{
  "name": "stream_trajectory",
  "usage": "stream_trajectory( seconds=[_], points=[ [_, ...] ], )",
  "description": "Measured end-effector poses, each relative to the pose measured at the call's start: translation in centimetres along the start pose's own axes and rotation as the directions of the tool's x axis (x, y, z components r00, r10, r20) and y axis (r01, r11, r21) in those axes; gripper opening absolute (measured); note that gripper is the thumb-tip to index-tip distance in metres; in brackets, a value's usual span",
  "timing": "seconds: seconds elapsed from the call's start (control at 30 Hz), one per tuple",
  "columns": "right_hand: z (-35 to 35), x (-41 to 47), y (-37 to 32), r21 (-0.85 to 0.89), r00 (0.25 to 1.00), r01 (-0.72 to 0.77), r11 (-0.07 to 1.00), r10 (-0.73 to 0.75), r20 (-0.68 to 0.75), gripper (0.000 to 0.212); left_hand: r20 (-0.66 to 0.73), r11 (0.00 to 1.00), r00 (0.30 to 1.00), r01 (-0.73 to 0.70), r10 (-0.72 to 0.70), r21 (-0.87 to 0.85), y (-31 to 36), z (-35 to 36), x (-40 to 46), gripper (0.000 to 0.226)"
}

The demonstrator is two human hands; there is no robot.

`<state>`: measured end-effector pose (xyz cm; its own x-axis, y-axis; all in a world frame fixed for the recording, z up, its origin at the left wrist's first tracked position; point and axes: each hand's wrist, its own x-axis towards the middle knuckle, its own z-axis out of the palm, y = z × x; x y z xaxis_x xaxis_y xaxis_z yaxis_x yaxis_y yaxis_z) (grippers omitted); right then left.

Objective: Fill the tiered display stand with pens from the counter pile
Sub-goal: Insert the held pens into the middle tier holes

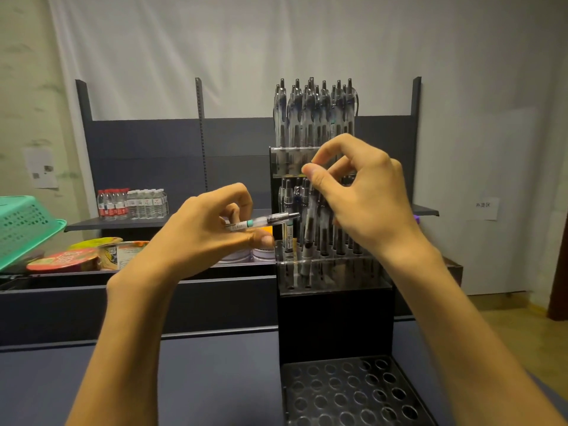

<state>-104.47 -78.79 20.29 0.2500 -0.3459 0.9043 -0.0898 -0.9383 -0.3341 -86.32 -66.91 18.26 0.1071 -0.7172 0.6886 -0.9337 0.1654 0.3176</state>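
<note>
The black tiered display stand point(335, 321) rises right of centre. Its top tier is packed with clear pens point(313, 115), and the middle tier also holds several pens point(289, 216). The bottom tier point(347, 392) shows only bare round holes. My left hand point(199, 232) pinches a clear pen with a teal band point(264, 221), held level and pointing toward the stand. My right hand point(368, 204) hovers before the middle tier, thumb and fingers closed around the top of a blurred pen point(307, 241) whose tip sits in a front-row hole. The counter pile is out of view.
A green plastic basket point(21, 222) sits at the far left beside instant-noodle bowls point(67, 259). Packs of water bottles point(132, 202) stand on the dark shelf behind. The blue counter point(184, 379) stretches left of the stand's base.
</note>
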Motion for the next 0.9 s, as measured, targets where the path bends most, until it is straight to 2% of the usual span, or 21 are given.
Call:
stream_trajectory(
  seconds=[0.4,0.6,0.77,0.9],
  points=[
    [-0.5,0.2,-0.4,-0.031,0.998,0.035,0.999,-0.033,0.056,0.011,-0.020,1.000,1.000,-0.007,0.007,-0.017,-0.2,0.2,0.3,0.043],
    [-0.9,0.3,-0.6,-0.046,0.994,0.028,0.999,-0.023,0.108,0.012,-0.031,1.000,0.999,-0.011,0.011,0.009,-0.5,0.5,0.4,0.054],
    [-1.3,0.4,-1.0,-0.149,0.987,0.060,0.987,-0.036,0.155,0.018,-0.048,0.996,0.996,0.081,-0.079,0.026,-0.6,0.9,0.7,0.065],
    [-1.4,0.5,-1.4,-0.243,0.975,0.042,0.969,0.013,0.222,0.015,-0.075,0.995,0.993,0.092,-0.089,0.035,-0.7,1.6,0.9,0.066]
  ],
)
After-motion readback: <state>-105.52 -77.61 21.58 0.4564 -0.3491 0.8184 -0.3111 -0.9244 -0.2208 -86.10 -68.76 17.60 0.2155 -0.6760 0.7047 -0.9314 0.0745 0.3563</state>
